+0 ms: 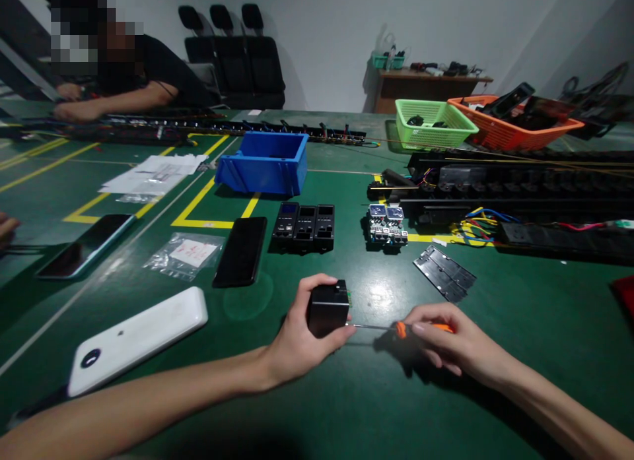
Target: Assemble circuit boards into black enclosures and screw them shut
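My left hand [302, 328] is closed around a black plastic module [329, 308], with a bit of green showing at its right side. Between the fingers of my right hand [446, 338] is a screwdriver [401, 328] with an orange handle. Its thin shaft points left, and the tip meets the module's right side near my left thumb; the exact contact is too small to make out. Beyond my hands stand several black modules [303, 228] in a row. To their right are small circuit boards [386, 226], and a black flat panel [444, 273] lies nearer to my right hand.
A blue bin [265, 163] stands mid-table. Left are a black phone [240, 252], a plastic bag [183, 255], another phone [89, 245] and a white device [139, 338]. Long black rails [520, 183] with wires, a green basket [436, 123] and an orange basket [515, 127] occupy the right. A person works far left.
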Tool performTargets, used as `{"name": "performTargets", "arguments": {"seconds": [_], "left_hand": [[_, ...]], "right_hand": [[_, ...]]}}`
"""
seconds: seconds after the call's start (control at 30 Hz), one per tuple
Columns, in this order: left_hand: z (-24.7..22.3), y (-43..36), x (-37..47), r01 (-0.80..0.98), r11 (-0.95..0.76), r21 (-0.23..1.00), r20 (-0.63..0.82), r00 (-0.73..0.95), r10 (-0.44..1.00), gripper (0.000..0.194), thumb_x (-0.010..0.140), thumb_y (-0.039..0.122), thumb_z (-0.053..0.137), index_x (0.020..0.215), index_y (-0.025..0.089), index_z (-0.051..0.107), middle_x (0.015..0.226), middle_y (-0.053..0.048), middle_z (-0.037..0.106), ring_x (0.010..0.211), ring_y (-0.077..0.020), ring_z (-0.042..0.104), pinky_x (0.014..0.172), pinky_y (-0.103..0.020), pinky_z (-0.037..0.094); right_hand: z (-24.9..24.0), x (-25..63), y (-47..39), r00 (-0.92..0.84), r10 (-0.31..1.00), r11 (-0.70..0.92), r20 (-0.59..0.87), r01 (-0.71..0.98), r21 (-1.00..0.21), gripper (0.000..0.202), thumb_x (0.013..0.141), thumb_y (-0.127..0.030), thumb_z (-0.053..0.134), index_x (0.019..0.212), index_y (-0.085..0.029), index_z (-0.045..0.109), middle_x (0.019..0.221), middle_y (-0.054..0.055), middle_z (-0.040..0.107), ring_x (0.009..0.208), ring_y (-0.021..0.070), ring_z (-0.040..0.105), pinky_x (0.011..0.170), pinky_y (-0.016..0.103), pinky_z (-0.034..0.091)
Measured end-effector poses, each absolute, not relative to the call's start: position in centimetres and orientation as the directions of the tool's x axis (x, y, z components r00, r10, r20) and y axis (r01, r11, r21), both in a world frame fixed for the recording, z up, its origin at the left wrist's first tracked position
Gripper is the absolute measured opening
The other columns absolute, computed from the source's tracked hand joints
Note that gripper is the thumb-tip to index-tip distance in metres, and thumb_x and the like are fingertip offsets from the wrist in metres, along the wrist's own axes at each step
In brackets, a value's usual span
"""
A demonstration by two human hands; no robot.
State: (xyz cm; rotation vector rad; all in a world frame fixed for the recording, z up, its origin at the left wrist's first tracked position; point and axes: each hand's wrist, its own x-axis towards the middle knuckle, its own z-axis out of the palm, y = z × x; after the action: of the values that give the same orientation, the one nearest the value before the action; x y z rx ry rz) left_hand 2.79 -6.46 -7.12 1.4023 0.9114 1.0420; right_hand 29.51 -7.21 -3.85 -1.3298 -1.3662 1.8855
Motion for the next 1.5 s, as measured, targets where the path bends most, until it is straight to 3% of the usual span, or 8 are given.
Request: {"name": "performTargets", "arguments": {"seconds": [0.27, 0.4, 0.57, 0.7, 0.83, 1.03, 1.27, 1.5], "left_hand": [[-7.5, -6.4, 2.7, -0.023, -0.098, 0.995, 0.100, 0.312, 0.945, 0.067, 0.076, 0.021, 0.076, 0.126, 0.028, 0.032, 0.105, -0.006, 0.065, 0.085, -0.0179, 0.069, 0.077, -0.033, 0.057], [-7.6, -6.4, 2.7, -0.030, -0.089, 0.996, 0.094, 0.313, 0.945, 0.067, 0.075, 0.020, 0.076, 0.126, 0.028, 0.032, 0.105, -0.005, 0.064, 0.085, -0.0180, 0.069, 0.077, -0.033, 0.057], [-7.3, -6.4, 2.8, -0.030, -0.081, 0.996, 0.087, 0.319, 0.944, 0.068, 0.075, 0.018, 0.076, 0.126, 0.029, 0.031, 0.104, -0.005, 0.064, 0.086, -0.0183, 0.069, 0.079, -0.035, 0.058], [-7.1, -6.2, 2.8, -0.064, -0.059, 0.996, 0.076, 0.325, 0.943, 0.068, 0.075, 0.017, 0.076, 0.125, 0.030, 0.031, 0.105, -0.004, 0.064, 0.086, -0.0183, 0.070, 0.080, -0.036, 0.058], [-7.2, -6.2, 2.9, -0.123, -0.063, 0.990, 0.099, 0.316, 0.944, 0.066, 0.076, 0.016, 0.075, 0.124, 0.030, 0.032, 0.107, -0.005, 0.062, 0.088, -0.0194, 0.070, 0.081, -0.037, 0.058], [-7.5, -6.3, 2.9, -0.122, -0.088, 0.989, 0.122, 0.307, 0.944, 0.067, 0.075, 0.016, 0.076, 0.124, 0.030, 0.033, 0.110, -0.006, 0.060, 0.091, -0.0207, 0.070, 0.080, -0.037, 0.059], [-7.6, -6.5, 2.7, -0.039, -0.102, 0.994, 0.109, 0.326, 0.939, 0.067, 0.075, 0.017, 0.076, 0.124, 0.029, 0.033, 0.107, -0.006, 0.063, 0.089, -0.0197, 0.070, 0.081, -0.037, 0.059], [-7.5, -6.4, 2.8, -0.075, -0.061, 0.995, 0.082, 0.312, 0.946, 0.067, 0.074, 0.018, 0.076, 0.124, 0.029, 0.033, 0.107, -0.006, 0.063, 0.088, -0.0193, 0.070, 0.080, -0.036, 0.059]], "right_hand": [[-3.8, 29.8, -7.4, -0.396, 0.918, 0.136, -0.014, 0.350, -0.927, 0.021, 0.085, -0.030, 0.068, 0.099, -0.016, 0.075, 0.072, 0.004, 0.067, 0.054, 0.0100, 0.057, 0.048, 0.020, 0.042], [-4.4, 29.9, -7.3, -0.482, 0.809, 0.511, 0.337, 0.292, -0.809, 0.019, 0.085, -0.012, 0.066, 0.102, -0.018, 0.071, 0.080, 0.006, 0.069, 0.072, 0.0151, 0.064, 0.063, 0.026, 0.049], [-4.8, 29.9, -7.3, -0.528, 0.712, 0.666, 0.463, 0.302, -0.682, 0.034, 0.084, -0.001, 0.062, 0.112, -0.018, 0.069, 0.081, 0.007, 0.066, 0.070, 0.0145, 0.062, 0.059, 0.025, 0.048], [-4.7, 29.9, -7.4, -0.462, 0.799, 0.535, 0.384, 0.254, -0.806, 0.030, 0.081, -0.005, 0.067, 0.106, -0.020, 0.072, 0.084, 0.006, 0.068, 0.075, 0.0147, 0.065, 0.065, 0.025, 0.050], [-4.5, 29.8, -7.5, -0.357, 0.934, 0.038, 0.020, 0.043, -0.998, 0.014, 0.088, -0.028, 0.064, 0.095, -0.020, 0.074, 0.081, 0.005, 0.069, 0.063, 0.0116, 0.063, 0.058, 0.022, 0.050], [-4.2, 29.5, -7.5, -0.400, 0.841, -0.395, -0.365, 0.009, -0.919, 0.033, 0.090, -0.044, 0.059, 0.089, -0.013, 0.071, 0.058, 0.004, 0.066, 0.040, 0.0066, 0.052, 0.038, 0.015, 0.037], [-3.7, 29.9, -7.3, -0.356, 0.878, -0.229, -0.319, 0.274, -0.934, 0.036, 0.082, -0.047, 0.068, 0.088, -0.012, 0.074, 0.052, -0.001, 0.057, 0.042, 0.0055, 0.047, 0.039, 0.015, 0.035], [-3.8, 30.1, -7.7, -0.397, 0.916, 0.227, 0.063, 0.381, -0.896, 0.017, 0.086, -0.028, 0.067, 0.096, -0.018, 0.076, 0.077, 0.006, 0.071, 0.062, 0.0126, 0.063, 0.054, 0.021, 0.046]]}}
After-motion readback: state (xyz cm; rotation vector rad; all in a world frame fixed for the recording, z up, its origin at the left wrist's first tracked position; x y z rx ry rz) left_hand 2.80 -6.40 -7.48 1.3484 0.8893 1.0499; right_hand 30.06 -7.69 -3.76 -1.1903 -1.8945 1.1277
